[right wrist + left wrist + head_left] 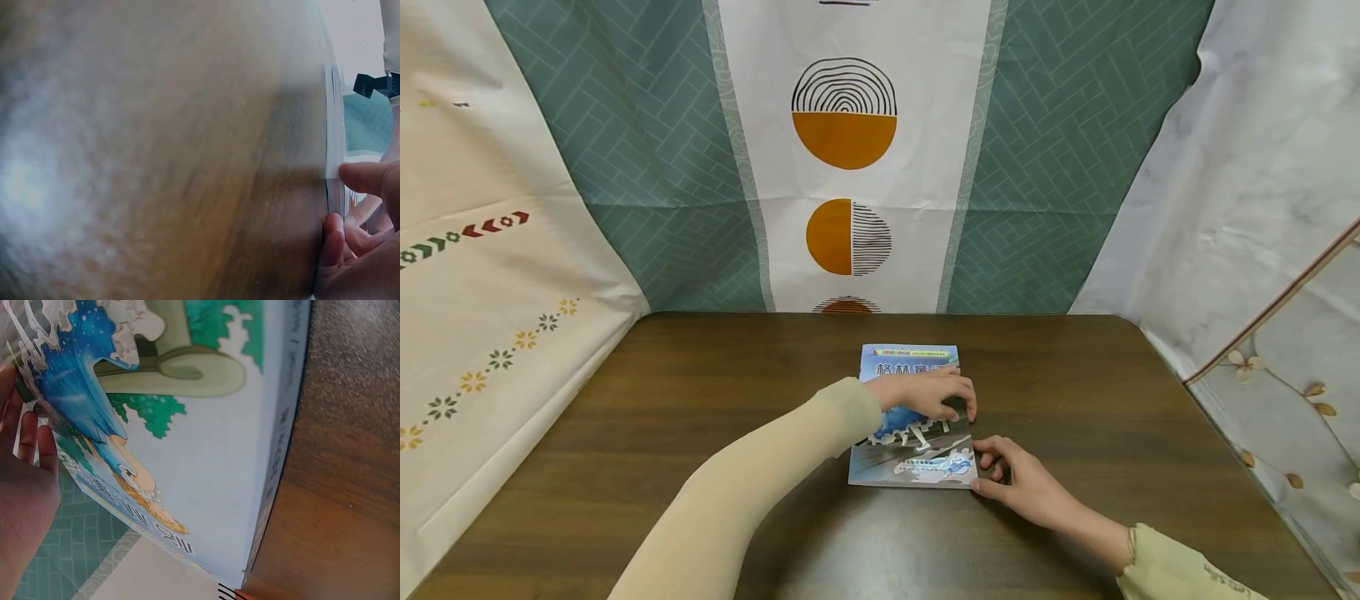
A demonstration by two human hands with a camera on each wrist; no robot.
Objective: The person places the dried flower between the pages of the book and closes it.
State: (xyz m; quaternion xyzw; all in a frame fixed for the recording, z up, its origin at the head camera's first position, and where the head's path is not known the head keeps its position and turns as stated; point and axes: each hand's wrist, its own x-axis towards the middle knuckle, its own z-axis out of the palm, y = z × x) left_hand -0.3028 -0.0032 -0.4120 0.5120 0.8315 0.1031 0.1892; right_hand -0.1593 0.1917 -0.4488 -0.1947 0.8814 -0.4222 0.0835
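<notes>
A paperback book [887,467] with a light-blue illustrated cover and Chinese lettering lies shut on the brown wooden table. My left hand [928,393] reaches across the cover and grips its right edge, thumb on the cover and fingers bent over the side. In the left wrist view, the cover [206,456] fills much of the picture, with the fingers at its far edge. My right hand [1026,487] touches the lower right edge, thumb near the corner and fingers a little above. The page edges [335,125] show beside that hand in the right wrist view.
The dark wooden table [737,358] carries the book near its middle. A green and white patterned cloth [1045,167] hangs behind the table. Pale cloths hang at the left [467,275] and right [1225,250].
</notes>
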